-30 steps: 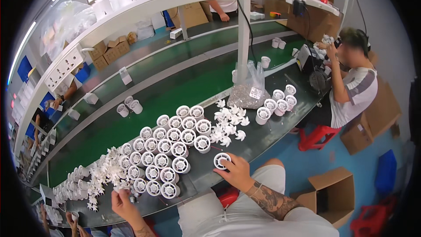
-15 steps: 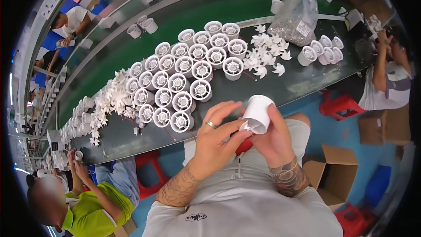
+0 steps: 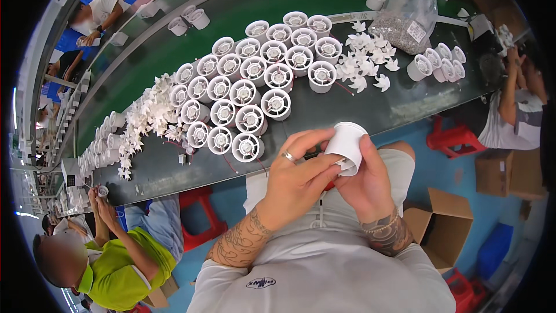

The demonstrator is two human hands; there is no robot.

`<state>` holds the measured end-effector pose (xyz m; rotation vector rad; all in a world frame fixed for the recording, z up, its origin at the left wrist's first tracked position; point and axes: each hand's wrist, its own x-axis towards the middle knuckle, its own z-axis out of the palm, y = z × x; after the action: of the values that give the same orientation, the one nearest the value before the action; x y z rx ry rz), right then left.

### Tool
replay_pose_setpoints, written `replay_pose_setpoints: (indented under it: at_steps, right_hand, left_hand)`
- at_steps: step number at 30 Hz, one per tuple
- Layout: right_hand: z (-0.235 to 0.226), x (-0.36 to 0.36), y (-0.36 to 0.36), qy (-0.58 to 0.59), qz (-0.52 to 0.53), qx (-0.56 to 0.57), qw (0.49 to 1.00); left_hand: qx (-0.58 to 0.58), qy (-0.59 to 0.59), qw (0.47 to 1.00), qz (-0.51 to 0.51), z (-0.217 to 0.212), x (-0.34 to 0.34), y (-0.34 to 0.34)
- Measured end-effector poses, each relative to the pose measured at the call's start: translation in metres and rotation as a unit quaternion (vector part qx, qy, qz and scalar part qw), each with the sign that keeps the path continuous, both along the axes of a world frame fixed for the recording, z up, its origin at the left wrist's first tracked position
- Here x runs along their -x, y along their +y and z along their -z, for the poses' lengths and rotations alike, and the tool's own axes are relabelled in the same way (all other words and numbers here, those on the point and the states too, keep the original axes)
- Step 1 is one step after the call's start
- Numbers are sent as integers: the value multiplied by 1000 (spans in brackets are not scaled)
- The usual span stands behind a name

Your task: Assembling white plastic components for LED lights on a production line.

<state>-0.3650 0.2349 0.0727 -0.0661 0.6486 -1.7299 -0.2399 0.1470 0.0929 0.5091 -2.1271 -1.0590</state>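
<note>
My right hand (image 3: 366, 188) is wrapped round a white round fan housing (image 3: 347, 138), tilted with its open mouth toward me. At that mouth, the thumb and fingers of my left hand (image 3: 292, 182) pinch a small white fan impeller (image 3: 346, 166). Most of the impeller is hidden by my fingertips and the housing wall. Beyond my hands, several white fan housings (image 3: 278, 104) stand in close rows on the dark bench. Loose white impellers (image 3: 366, 58) are heaped to the right of these rows, and a larger heap of impellers (image 3: 153, 107) lies to the left.
A clear bag of small metal parts (image 3: 405, 30) rests at the back by a post. More white housings (image 3: 437, 65) stand at the right. One co-worker in a green shirt (image 3: 124, 261) sits at left, another (image 3: 509, 110) at right. An open carton (image 3: 446, 226) stands beside me.
My left fingertips have moved to the right, further into the housing's mouth, and the impeller shows less than before. The bench has shifted slightly in view as my head moved.
</note>
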Motion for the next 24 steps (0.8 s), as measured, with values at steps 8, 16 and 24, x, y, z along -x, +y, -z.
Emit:
replay_pose_setpoints:
  at_steps: [8, 16, 24]
  right_hand:
    - [2, -6, 2, -15, -18, -16, 1000]
    - [-5, -8, 8, 47, -40, -12, 998]
    - [-8, -19, 22, 62, -68, 0, 996]
  left_hand:
    - [-35, 82, 995, -33, 8, -7, 8]
    - [-147, 104, 982, 49, 19, -15, 7]
    - [-182, -61, 963, 190, -20, -34, -7]
